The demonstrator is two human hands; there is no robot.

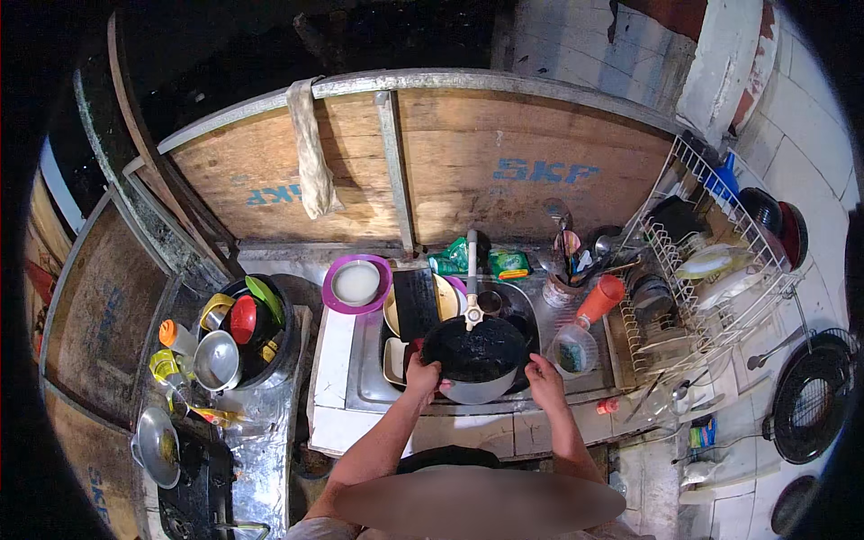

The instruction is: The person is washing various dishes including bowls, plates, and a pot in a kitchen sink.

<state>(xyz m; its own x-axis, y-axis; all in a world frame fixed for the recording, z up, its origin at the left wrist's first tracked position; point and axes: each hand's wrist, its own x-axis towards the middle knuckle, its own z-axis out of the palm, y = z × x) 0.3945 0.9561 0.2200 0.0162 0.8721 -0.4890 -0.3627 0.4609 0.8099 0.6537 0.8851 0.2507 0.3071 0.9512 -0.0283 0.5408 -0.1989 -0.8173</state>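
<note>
A deep pot (480, 388) with a dark inside and a pale outer wall is tilted over the metal sink (364, 385), right under the tap (473, 310). My left hand (422, 381) grips its left side, where a dark red piece, maybe a handle, shows by the fingers. My right hand (544, 383) is close to the pot's right side with fingers curled; whether it touches the pot is unclear. Behind the left hand, a black flat-sided item (416, 304) and a cream-coloured dish (393, 361) lie in the sink. Whether water runs from the tap is not clear.
A purple plate with a bowl (356, 283) sits at the sink's back left corner. Right of the sink are a clear container (572, 349), a red cup (601, 297) and a wire dish rack (729, 270). At left stand a black tub (287, 337) of dishes and a stove (196, 486).
</note>
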